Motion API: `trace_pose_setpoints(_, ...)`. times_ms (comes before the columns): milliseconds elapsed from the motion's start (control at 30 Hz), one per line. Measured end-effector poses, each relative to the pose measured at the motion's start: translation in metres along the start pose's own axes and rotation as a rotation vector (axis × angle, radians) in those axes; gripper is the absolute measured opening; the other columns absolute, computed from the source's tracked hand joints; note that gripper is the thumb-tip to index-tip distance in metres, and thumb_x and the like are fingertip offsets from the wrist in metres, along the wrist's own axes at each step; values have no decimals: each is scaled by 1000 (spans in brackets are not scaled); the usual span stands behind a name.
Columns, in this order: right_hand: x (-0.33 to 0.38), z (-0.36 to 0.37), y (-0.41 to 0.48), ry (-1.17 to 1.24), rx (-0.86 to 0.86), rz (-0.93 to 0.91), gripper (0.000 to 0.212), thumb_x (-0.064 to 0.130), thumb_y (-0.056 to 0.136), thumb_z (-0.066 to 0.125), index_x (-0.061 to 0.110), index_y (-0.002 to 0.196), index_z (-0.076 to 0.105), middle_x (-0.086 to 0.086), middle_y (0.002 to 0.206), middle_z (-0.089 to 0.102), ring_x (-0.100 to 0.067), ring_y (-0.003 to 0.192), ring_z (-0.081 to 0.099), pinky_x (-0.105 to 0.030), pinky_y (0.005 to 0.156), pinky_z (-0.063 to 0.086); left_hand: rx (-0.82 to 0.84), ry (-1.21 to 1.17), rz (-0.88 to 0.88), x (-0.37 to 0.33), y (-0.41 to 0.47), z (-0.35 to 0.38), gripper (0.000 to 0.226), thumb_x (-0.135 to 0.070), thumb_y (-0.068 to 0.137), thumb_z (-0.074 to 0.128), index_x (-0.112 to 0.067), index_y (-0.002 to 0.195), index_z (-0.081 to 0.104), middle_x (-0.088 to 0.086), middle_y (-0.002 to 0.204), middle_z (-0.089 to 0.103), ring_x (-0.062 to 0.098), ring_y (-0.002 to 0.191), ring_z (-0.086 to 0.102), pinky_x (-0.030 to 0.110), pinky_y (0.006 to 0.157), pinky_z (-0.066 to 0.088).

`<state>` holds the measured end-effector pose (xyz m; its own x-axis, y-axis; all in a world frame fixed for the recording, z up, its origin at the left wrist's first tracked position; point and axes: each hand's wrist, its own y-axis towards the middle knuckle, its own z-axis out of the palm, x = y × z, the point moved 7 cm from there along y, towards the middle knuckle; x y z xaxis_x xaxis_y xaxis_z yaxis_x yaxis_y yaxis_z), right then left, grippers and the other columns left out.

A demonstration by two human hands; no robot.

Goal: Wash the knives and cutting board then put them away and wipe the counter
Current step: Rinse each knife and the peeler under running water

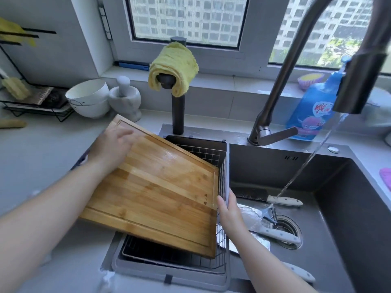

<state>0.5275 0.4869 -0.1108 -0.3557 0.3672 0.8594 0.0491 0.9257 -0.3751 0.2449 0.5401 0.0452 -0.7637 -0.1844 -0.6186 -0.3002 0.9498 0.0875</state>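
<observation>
A large wooden cutting board (156, 187) lies tilted over the wire basket (220, 166) in the left part of the sink. My left hand (112, 144) rests on the board's far left corner with its fingers spread. My right hand (227, 210) holds the board's right edge, its thumb against the wood. Three white-handled knives lie in the sink basin: a cleaver (283, 200) at the back under the running water, one (277, 234) by the drain, and one (300, 274) nearest me, partly hidden by my right forearm.
Water streams from the faucet (357, 81) into the sink (342, 204). A yellow cloth (173, 68) hangs on a dark post behind the basket. White bowls (88, 98), a mortar with pestle (124, 98), a black rack (31, 102) and a blue detergent pouch (313, 111) stand on the counter.
</observation>
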Motion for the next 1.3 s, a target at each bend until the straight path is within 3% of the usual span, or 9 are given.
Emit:
trace_pose_setpoints(133,-9,-16,-8,-2,118,5,56,34,98,35,21,148,13,-3,146,35,-20,134,36,-33,109,33,320,-22,136,-44,-60,59,31,-19,94,47,-18,124,56,-1,123,58,14,112,51,26,91,38)
trace_pose_setpoints(267,-45,-79,-8,-84,86,129,47,26,97,43,16,141,30,-1,113,51,-21,102,56,-32,89,44,586,0,165,-65,-115,134,28,-26,93,49,-25,120,58,-11,115,59,6,106,51,23,93,40)
trace_pose_setpoints(467,-106,-167,-1,-457,130,292,37,22,91,52,7,125,52,-8,119,58,-17,97,53,-24,84,42,464,51,199,-116,-135,205,50,-26,95,44,-23,143,28,-7,152,22,11,140,18,29,112,18)
trace_pose_setpoints(700,-155,-175,15,-871,448,334,45,28,88,57,11,130,48,-5,134,52,-19,121,51,-21,96,39,408,297,201,-118,-141,242,58,-29,98,34,-22,148,6,-4,156,-10,11,143,-12,28,115,1)
trace_pose_setpoints(833,-170,-160,28,-1132,628,307,54,34,87,57,15,135,42,-4,138,48,-22,125,46,-27,98,39,340,296,230,-116,-135,245,58,-27,92,48,-16,144,25,0,156,10,13,144,-3,31,114,14)
trace_pose_setpoints(900,-178,-150,32,-1279,710,262,53,37,85,60,12,129,47,-7,136,49,-26,122,48,-32,95,41,260,324,334,-117,-132,246,62,-19,68,78,-6,124,55,12,137,49,20,134,22,40,96,44)
trace_pose_setpoints(967,-185,-142,33,-1386,738,216,55,36,82,64,12,128,46,-9,135,47,-28,122,49,-35,94,43,200,303,375,-112,-131,248,57,-14,52,85,-3,105,67,15,115,65,20,118,35,47,75,52)
trace_pose_setpoints(1100,-193,-129,36,-1502,722,98,52,24,85,60,8,131,41,-13,135,43,-28,124,47,-36,97,41,172,297,391,-111,-130,249,49,-21,58,62,-4,103,68,13,112,67,20,117,36,46,75,53)
trace_pose_setpoints(1300,-189,-125,32,-1593,811,41,51,20,84,58,8,131,42,-13,134,45,-28,124,45,-36,99,40,180,270,375,-111,-128,247,48,-19,58,61,-3,102,68,13,111,67,20,117,37,45,72,54)
